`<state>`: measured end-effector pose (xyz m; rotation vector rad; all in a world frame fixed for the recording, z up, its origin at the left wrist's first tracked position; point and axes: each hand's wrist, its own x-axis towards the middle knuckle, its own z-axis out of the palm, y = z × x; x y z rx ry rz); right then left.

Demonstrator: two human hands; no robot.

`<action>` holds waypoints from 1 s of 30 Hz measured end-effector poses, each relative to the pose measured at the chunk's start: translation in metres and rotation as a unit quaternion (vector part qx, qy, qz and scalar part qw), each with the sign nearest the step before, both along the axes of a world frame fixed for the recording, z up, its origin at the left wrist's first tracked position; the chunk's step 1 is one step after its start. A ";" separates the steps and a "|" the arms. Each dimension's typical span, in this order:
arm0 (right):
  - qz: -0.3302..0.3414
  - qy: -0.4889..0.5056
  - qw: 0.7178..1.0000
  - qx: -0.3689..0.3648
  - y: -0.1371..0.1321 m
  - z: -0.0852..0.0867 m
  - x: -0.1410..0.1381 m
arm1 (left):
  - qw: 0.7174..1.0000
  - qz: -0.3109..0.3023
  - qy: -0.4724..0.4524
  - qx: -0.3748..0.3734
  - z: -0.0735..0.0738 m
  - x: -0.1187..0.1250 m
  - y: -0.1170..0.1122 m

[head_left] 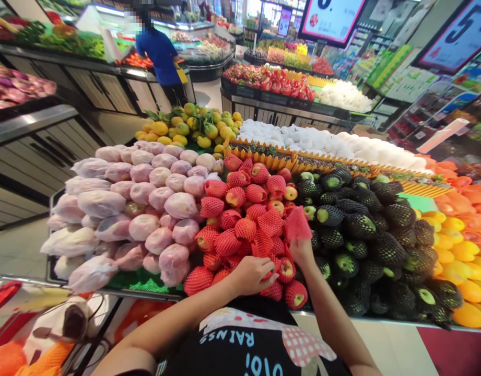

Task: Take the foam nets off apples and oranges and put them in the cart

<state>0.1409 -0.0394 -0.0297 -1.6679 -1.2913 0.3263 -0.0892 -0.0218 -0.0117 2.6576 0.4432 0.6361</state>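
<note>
My right hand is raised over the right edge of the apple pile, its fingers closed on a red foam net sleeve. The sleeve looks flattened, and I cannot see a fruit inside it. Lower and to the left, my left hand is closed with its fingers curled just above the front of the pile. What it grips, if anything, is hidden. Around both hands lie apples in red foam nets. A netted apple sits at the front edge, below my right hand.
Pale wrapped fruit fills the left side, and dark-netted green fruit the right. Yellow-green citrus lies behind, beside white-wrapped produce and orange dividers. A person in blue stands farther back. A cart is at front left.
</note>
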 end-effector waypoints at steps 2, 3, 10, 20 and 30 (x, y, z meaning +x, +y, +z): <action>0.038 -0.113 0.993 -0.014 0.040 0.030 0.029 | 1.000 0.005 -0.008 -0.004 0.000 -0.005 0.001; 0.047 -0.162 0.984 -0.055 0.060 0.044 0.041 | 1.000 0.011 -0.010 -0.007 0.000 -0.008 0.003; 0.000 -0.313 0.865 -0.393 0.163 0.071 0.066 | 0.995 0.082 0.009 -0.047 0.003 -0.039 0.019; -0.015 -0.342 0.868 -0.359 0.175 0.077 0.061 | 0.977 0.156 0.001 -0.143 -0.003 -0.063 0.009; 0.170 0.155 0.973 -0.023 -0.006 0.069 -0.019 | 0.816 0.080 -0.201 -0.536 0.010 -0.032 0.003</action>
